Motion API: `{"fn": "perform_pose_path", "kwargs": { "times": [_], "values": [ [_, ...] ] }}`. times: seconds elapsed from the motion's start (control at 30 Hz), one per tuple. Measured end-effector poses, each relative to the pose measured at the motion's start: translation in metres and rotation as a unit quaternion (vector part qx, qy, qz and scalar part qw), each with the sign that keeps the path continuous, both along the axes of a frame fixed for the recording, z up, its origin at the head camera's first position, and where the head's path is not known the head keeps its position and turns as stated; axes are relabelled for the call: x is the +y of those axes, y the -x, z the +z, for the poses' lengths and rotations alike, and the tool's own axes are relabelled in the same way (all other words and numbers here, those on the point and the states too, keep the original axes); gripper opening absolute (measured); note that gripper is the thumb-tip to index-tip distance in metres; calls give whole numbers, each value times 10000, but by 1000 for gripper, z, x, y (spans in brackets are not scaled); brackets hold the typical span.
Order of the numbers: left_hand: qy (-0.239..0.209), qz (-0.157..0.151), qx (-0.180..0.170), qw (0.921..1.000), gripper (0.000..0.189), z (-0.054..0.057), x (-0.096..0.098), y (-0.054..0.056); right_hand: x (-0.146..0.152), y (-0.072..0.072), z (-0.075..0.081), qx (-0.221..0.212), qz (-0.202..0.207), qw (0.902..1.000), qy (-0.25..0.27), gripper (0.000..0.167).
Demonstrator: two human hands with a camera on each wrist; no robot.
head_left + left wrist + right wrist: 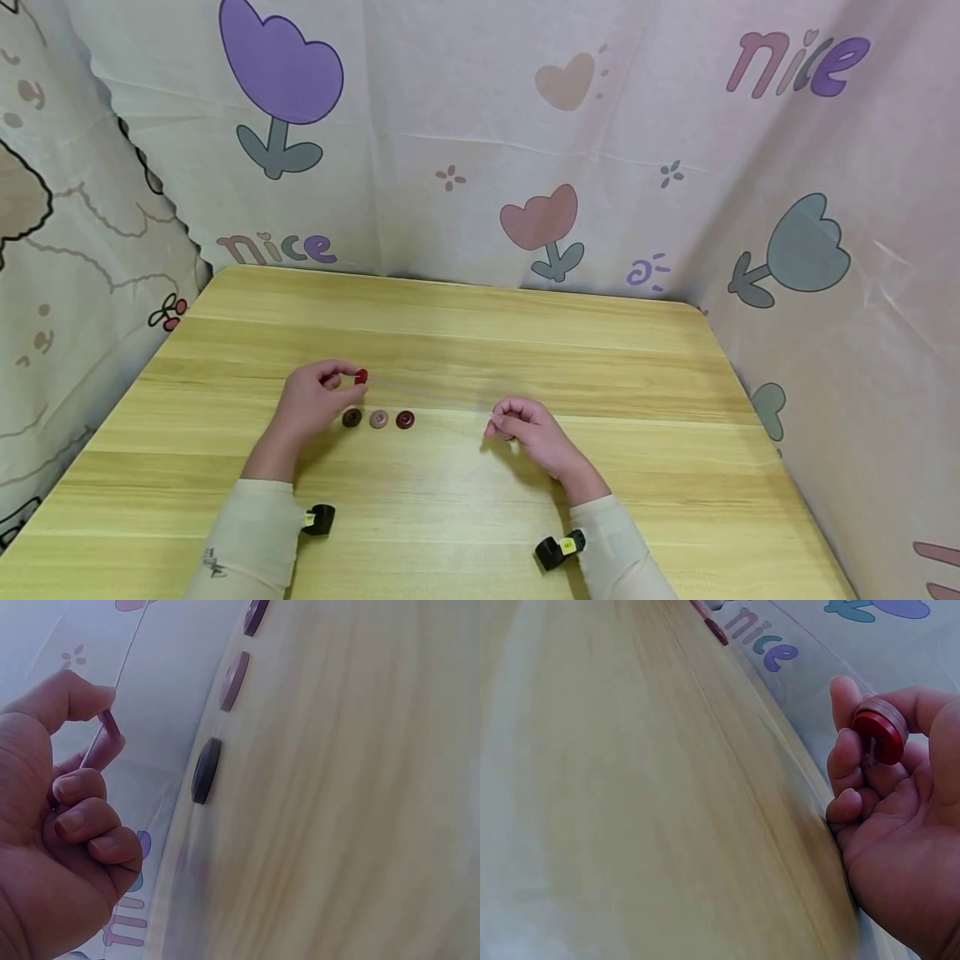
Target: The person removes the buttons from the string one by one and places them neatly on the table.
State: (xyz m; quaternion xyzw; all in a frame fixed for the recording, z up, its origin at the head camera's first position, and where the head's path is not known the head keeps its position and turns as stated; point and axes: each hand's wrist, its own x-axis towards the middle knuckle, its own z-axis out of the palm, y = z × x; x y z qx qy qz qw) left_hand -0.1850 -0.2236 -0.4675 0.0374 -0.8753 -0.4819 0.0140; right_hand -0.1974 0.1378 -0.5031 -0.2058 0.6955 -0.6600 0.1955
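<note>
My left hand (pixel 309 404) pinches a red button (pixel 362 377) between thumb and forefinger, above the table. A thin pale thread (pixel 427 393) stretches from this button across to my right hand (pixel 531 429). In the left wrist view, the thread passes by or through the pinched button; I cannot tell which. Between its fingertips my right hand holds a bright red button (pixel 879 737) with a pinkish button (pixel 887 712) stacked behind it. A dark brown button (pixel 352 417), a dusty pink button (pixel 378 419) and a maroon button (pixel 405 419) lie in a row below my left hand.
The light wooden table (pixel 450 333) spans the space under both hands. A patterned curtain (pixel 450 108) hangs behind it and along the sides. Black wrist cameras sit on the left sleeve (pixel 247 533) and the right sleeve (pixel 618 550).
</note>
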Motion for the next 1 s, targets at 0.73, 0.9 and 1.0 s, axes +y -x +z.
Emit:
{"fn": "perform_pose_path", "kwargs": {
  "times": [0.73,0.9,1.0],
  "values": [
    [290,471,118,9984,30,2,-22,-4,-1,-1,0,-17,-36,10000,91,16],
    [327,578,56,9978,33,5,-24,-6,-1,0,-1,28,-39,10000,58,20],
    [265,451,-35,9986,35,6,-22,-8,-1,0,1,89,-42,9999,22,21]
  ]
}}
